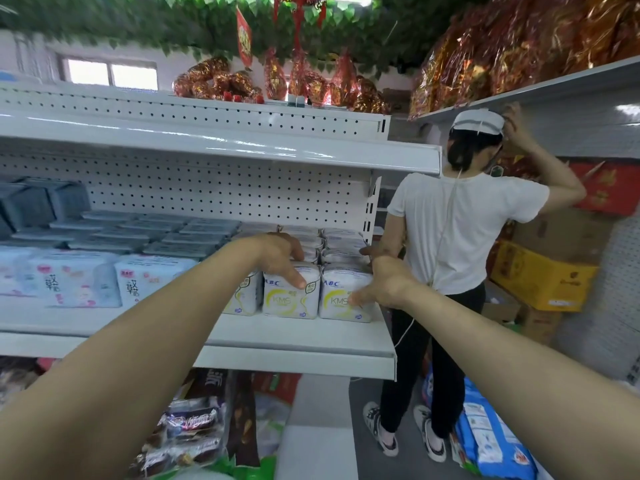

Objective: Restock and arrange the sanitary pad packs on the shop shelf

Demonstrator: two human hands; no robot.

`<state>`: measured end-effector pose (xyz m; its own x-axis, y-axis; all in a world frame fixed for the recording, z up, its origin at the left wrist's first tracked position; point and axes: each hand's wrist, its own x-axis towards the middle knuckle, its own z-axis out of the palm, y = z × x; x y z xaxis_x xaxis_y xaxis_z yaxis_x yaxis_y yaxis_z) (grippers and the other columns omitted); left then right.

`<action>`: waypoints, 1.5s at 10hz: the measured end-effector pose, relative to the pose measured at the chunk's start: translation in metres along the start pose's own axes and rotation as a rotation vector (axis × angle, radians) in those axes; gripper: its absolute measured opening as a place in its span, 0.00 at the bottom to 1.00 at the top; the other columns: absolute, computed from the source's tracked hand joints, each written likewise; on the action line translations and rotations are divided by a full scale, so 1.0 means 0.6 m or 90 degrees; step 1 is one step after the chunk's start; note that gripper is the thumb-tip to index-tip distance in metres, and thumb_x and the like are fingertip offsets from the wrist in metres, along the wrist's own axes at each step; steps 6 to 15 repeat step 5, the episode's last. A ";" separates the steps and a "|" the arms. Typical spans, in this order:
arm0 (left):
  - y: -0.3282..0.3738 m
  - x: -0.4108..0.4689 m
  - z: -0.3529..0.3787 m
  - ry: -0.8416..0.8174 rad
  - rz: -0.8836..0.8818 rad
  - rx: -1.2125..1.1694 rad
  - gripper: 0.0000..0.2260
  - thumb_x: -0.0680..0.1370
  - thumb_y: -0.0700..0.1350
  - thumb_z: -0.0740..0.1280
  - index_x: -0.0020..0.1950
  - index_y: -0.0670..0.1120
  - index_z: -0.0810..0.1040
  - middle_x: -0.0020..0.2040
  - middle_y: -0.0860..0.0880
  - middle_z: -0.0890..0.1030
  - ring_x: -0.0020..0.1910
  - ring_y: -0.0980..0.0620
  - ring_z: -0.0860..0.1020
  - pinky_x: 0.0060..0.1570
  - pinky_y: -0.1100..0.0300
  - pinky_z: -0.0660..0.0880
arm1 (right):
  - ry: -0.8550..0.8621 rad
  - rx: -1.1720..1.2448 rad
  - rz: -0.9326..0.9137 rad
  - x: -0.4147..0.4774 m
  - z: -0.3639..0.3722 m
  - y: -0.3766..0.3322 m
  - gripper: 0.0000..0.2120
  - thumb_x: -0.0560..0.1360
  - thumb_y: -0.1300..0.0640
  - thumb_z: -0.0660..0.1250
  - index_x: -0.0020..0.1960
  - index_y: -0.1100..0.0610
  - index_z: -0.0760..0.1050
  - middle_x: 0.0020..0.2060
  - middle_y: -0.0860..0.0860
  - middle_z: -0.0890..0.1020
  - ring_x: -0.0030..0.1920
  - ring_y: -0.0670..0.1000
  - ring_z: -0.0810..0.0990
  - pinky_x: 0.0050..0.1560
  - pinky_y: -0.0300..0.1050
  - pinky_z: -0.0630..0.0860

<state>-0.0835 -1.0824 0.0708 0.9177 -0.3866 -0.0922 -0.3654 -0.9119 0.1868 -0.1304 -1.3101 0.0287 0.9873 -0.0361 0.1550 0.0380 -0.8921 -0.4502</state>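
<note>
**Shop shelf, right end: both hands on the front row of pad packs**

The white metal shelf [311, 341] has a pegboard back, and stock runs in rows from its front edge to the back. 3 ABC packs stand upright, faces forward, at the right front corner.

- **Left hand** [280, 254]: lies over the top of the middle pack [284, 303], fingers loosely extended, gripping nothing.
- **Right hand** [384, 282]: presses flat fingers on the front of the end pack [332, 308], which sits directly ahead of it.

Judgement: the row is being squared. The right hand is nearer the corner pack, which likely needs pushing backward.
</note>
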 end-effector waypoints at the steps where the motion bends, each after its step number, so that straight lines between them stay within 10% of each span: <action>1: 0.000 -0.004 0.007 0.008 -0.004 -0.033 0.32 0.73 0.57 0.75 0.74 0.52 0.69 0.74 0.49 0.68 0.71 0.47 0.68 0.68 0.55 0.67 | 0.016 -0.013 0.013 -0.008 0.004 -0.006 0.51 0.64 0.54 0.84 0.78 0.53 0.60 0.70 0.54 0.74 0.70 0.55 0.72 0.68 0.46 0.72; 15: -0.046 -0.046 0.032 0.115 0.031 -0.081 0.41 0.70 0.61 0.77 0.77 0.48 0.66 0.76 0.47 0.68 0.73 0.45 0.68 0.70 0.53 0.68 | 0.018 -0.100 0.079 -0.028 0.024 -0.042 0.43 0.70 0.57 0.77 0.79 0.55 0.57 0.69 0.58 0.74 0.68 0.59 0.74 0.62 0.49 0.74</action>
